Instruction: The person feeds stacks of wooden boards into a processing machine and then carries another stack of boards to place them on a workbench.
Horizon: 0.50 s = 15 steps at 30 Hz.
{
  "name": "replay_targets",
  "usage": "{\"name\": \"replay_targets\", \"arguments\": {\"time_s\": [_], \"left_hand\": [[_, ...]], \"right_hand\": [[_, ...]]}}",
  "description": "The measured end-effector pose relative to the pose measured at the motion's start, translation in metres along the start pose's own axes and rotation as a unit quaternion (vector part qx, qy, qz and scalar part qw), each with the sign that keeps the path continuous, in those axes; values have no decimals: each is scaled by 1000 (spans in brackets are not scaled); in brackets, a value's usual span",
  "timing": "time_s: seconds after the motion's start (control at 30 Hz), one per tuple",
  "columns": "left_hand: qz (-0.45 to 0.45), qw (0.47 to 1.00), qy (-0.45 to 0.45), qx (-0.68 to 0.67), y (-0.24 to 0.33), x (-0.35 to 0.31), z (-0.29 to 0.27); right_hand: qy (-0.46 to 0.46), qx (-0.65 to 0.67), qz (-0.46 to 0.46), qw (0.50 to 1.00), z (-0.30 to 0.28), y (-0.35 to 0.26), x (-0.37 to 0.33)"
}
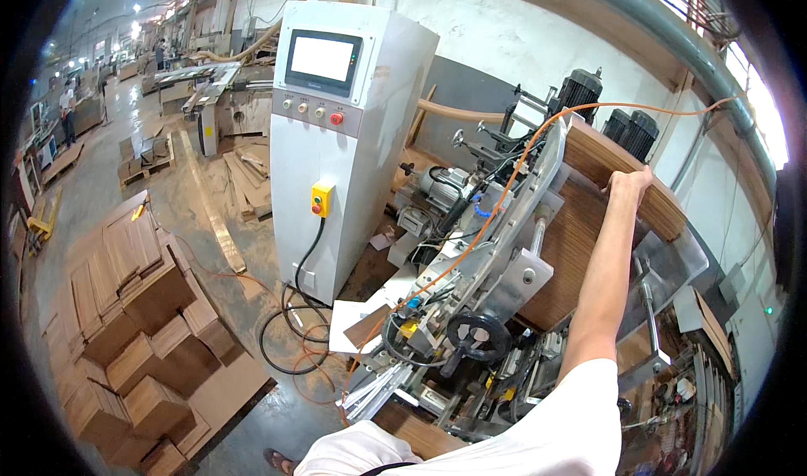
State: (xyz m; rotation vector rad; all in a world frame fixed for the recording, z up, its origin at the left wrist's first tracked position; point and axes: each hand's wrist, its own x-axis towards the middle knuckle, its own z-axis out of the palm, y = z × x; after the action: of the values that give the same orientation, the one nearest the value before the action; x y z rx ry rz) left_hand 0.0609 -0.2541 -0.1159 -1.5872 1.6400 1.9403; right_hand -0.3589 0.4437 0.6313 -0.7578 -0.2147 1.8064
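Observation:
My right arm reaches forward over a machine (504, 266) with metal rails, motors and a black handwheel (479, 339). At the far side of the machine, my right hand (630, 183) is closed over the edge of a stack of brown wooden boards (588, 155). The fingertips are partly hidden, and how many boards they grip cannot be told. Below the stack, a broad wood-grain surface (559, 253) slopes toward me between metal plates. My left hand is out of view.
A grey control cabinet (336, 148) with a screen and buttons stands left of the machine. An orange hose (513, 192) arches across it. Stacked wooden boards (143, 341) on a pallet fill the lower left. A black cable (267, 341) loops on the floor.

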Motion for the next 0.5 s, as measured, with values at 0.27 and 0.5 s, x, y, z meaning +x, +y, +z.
{"name": "replay_targets", "arguments": {"time_s": [0.27,0.5], "left_hand": [[14,1000,-14,7,-3,-2,11],[-5,999,-33,9,11,7,38]], "right_hand": [[-107,-183,12,977,-2,18,30],[-381,-33,68,921,-72,-22,11]]}}
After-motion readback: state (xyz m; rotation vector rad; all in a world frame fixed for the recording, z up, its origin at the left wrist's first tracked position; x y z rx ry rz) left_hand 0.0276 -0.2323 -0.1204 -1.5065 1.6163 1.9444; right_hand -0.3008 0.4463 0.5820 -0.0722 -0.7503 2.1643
